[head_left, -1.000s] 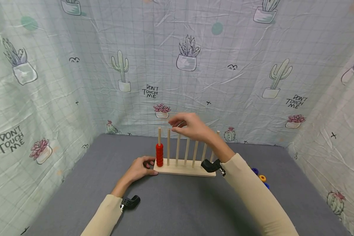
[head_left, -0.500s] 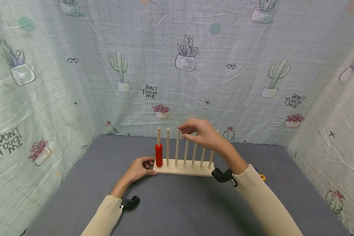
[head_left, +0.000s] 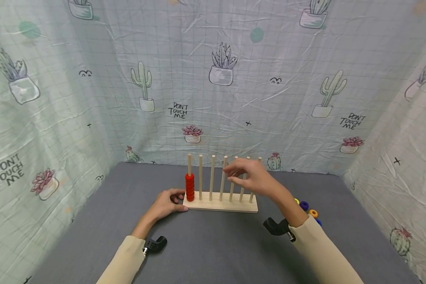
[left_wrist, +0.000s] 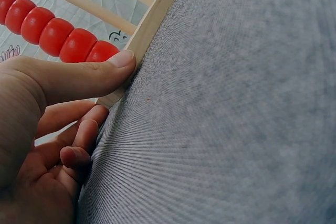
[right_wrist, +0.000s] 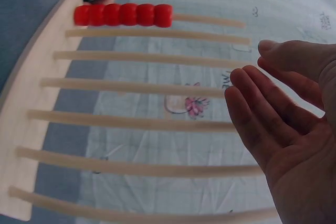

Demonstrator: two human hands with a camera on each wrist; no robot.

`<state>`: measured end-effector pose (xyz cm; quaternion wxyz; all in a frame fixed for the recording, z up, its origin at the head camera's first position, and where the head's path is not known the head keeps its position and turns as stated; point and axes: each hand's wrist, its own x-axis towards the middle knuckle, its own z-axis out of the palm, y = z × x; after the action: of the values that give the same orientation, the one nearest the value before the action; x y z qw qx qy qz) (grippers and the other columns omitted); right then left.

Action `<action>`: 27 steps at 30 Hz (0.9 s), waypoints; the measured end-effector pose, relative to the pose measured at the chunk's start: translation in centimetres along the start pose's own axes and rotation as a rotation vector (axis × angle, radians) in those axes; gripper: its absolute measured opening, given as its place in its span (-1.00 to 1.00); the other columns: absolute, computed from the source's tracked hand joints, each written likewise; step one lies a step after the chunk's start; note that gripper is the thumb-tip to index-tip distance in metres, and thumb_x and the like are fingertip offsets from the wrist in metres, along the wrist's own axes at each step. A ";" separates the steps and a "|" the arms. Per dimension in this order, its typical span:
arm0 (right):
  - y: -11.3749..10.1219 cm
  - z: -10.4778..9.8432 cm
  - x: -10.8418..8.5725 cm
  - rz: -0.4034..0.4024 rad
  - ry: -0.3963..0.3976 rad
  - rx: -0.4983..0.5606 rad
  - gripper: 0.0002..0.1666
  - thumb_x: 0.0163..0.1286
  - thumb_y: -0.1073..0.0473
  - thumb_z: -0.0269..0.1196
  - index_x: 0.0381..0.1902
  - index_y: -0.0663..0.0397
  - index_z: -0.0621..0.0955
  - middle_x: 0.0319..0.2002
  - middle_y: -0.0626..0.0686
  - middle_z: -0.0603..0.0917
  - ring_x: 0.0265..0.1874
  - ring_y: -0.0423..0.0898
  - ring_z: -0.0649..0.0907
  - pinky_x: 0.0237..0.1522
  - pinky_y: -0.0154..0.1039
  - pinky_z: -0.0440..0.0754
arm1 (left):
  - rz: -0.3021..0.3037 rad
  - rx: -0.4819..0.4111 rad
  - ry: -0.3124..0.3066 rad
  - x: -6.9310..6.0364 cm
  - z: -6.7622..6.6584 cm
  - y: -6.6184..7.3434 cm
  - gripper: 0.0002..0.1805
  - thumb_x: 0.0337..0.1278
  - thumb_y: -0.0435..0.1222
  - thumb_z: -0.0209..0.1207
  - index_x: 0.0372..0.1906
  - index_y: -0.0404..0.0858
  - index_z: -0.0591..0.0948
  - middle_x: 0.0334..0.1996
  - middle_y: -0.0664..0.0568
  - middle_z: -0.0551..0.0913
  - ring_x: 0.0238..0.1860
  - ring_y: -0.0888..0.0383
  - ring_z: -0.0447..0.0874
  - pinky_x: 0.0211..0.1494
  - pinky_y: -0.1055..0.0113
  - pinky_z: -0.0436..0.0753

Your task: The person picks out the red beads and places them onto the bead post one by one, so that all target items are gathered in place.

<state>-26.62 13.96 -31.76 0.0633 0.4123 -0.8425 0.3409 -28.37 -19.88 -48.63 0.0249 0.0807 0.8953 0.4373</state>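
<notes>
A pale wooden base point(head_left: 220, 206) carries several upright pegs, and red beads point(head_left: 189, 187) are stacked on the leftmost one. My left hand point(head_left: 165, 204) grips the base's left end; the left wrist view has the thumb of that hand point(left_wrist: 79, 77) on the front edge, beside the red beads point(left_wrist: 52, 35). My right hand point(head_left: 253, 176) is raised near the upper part of the middle and right pegs. Nothing lies between its fingers in the right wrist view, where the hand point(right_wrist: 294, 114) has its fingers apart from the thumb, close to the peg tips.
On the grey table point(head_left: 213, 244), several loose rings lie right of the base, among them a purple one point(head_left: 304, 205), an orange one point(head_left: 313, 213) and a blue one, partly behind the right forearm. A patterned cloth point(head_left: 184, 79) hangs behind and at both sides.
My right hand has moved right and down, from above the left pegs to beside the middle ones. My left hand keeps its hold on the base, and the red beads stay on their peg.
</notes>
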 end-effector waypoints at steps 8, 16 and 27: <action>1.0 0.6 -2.5 0.038 -0.011 0.017 -0.66 0.38 0.32 0.38 0.11 0.14 0.71 0.02 0.14 0.77 -0.10 -0.01 0.78 -0.02 -0.06 0.74 | -0.002 -0.010 0.003 0.0 0.1 -0.1 -0.26 -0.19 -0.20 0.63 0.23 -0.28 0.67 -0.17 0.02 0.70 -0.23 0.15 0.55 -0.11 0.26 0.50; 2.5 1.2 -4.8 0.097 -0.015 0.058 -0.68 0.42 0.26 0.36 0.11 0.15 0.71 0.02 0.13 0.77 -0.10 -0.06 0.77 -0.03 -0.04 0.74 | 0.000 -0.011 -0.004 -0.1 0.1 -0.1 -0.25 -0.17 -0.19 0.63 0.25 -0.28 0.66 -0.16 0.02 0.70 -0.22 0.15 0.55 -0.10 0.26 0.50; 5.0 1.7 -8.4 0.148 -0.034 0.038 -0.71 0.46 0.23 0.33 0.09 0.14 0.71 -0.01 0.17 0.76 -0.11 -0.05 0.76 -0.03 -0.10 0.74 | -0.005 -0.012 -0.005 -0.2 0.0 0.1 -0.24 -0.17 -0.20 0.62 0.25 -0.30 0.66 -0.15 0.01 0.71 -0.22 0.15 0.55 -0.12 0.26 0.50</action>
<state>-24.51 20.46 -38.90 0.0159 0.3558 -0.8650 0.3535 -28.13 -19.87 -48.58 0.0286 0.0791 0.8929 0.4424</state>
